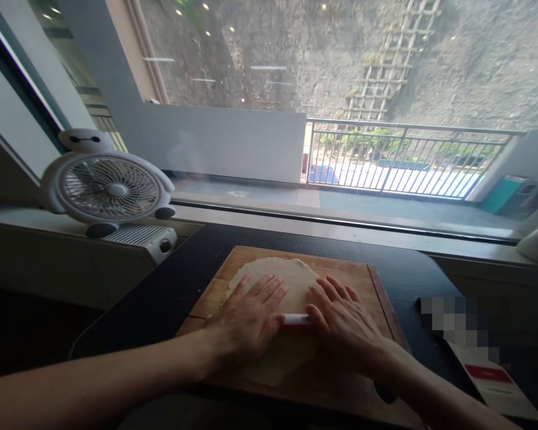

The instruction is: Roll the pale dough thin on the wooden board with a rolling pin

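Note:
A flat, pale sheet of dough [291, 278] with an uneven rim is spread over a wooden board [349, 270]. Across it lies a rolling pin [296, 319], of which only a short white stretch shows between my hands; the rest is hidden beneath them. My left hand [253, 307], slightly blurred, lies palm down over the pin's left part, fingers stretched forward above the dough. Over the right part rests my right hand [341, 312], also flat, its thumb beside the visible stretch. Neither hand has its fingers wrapped round the pin.
The board stands on a dark table [152, 298] by a large window. A white fan [116, 190] sits on the ledge at left. To the right is a white and red box or card [488, 374], partly pixelated. A dark hole [384, 392] pierces the board's near right corner.

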The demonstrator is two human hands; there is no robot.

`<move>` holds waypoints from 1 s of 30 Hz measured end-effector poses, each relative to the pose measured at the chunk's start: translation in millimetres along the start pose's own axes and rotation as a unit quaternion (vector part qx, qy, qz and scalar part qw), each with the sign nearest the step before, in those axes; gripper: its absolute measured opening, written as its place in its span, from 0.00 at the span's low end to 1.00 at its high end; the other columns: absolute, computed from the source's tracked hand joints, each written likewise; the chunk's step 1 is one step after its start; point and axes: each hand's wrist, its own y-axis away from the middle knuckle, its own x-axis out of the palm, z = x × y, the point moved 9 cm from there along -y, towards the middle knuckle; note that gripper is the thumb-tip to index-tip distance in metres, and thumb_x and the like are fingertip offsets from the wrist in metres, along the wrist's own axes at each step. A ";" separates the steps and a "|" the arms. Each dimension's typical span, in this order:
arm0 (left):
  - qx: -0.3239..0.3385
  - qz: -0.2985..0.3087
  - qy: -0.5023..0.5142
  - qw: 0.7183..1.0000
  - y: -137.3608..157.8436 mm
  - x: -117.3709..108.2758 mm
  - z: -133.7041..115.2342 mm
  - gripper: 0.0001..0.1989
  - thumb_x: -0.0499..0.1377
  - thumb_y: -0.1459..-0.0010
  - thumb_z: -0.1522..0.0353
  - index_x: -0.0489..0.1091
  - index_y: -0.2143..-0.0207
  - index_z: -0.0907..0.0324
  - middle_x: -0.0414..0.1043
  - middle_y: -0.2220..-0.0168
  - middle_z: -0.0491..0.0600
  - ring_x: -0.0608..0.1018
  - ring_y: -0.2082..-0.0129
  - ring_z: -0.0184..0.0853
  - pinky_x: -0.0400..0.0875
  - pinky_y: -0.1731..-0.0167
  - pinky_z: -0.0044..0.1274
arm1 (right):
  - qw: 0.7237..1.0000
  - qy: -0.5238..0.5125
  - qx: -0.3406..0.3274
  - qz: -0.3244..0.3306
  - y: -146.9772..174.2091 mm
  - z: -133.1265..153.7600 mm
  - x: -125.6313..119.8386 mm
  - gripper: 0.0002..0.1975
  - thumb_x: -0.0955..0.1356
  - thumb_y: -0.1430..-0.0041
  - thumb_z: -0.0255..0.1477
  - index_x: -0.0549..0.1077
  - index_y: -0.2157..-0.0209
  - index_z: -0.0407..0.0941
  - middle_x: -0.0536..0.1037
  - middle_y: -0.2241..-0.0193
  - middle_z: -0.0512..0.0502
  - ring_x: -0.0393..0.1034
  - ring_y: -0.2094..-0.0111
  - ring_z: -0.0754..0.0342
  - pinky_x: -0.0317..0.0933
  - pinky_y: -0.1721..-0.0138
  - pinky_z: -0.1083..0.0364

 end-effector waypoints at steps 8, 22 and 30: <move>-0.057 -0.037 -0.032 0.997 -48.2 -18.1 37.4 0.26 0.40 0.35 0.61 0.57 0.40 0.62 0.54 0.37 0.55 0.52 0.36 0.42 0.43 0.39 0.41 | 0.997 0.002 0.033 -0.066 -76.2 -24.4 -9.3 0.24 0.53 0.35 0.42 0.64 0.45 0.46 0.66 0.45 0.40 0.47 0.38 0.42 0.46 0.43 0.41; 0.085 0.019 0.042 0.995 4.4 -10.4 -13.9 0.33 0.54 0.44 0.56 0.53 0.38 0.55 0.52 0.36 0.52 0.52 0.36 0.45 0.41 0.38 0.42 | 0.996 0.024 -0.071 -0.046 -15.3 5.2 -7.6 0.27 0.53 0.35 0.44 0.62 0.42 0.44 0.59 0.39 0.41 0.42 0.36 0.42 0.38 0.39 0.41; 0.075 0.044 0.040 0.995 -29.3 -6.3 10.5 0.34 0.51 0.43 0.50 0.55 0.39 0.57 0.54 0.37 0.54 0.53 0.36 0.46 0.43 0.39 0.42 | 0.999 0.015 -0.009 -0.026 -73.5 -13.4 -8.8 0.25 0.53 0.35 0.42 0.64 0.44 0.45 0.63 0.42 0.40 0.49 0.39 0.44 0.47 0.43 0.43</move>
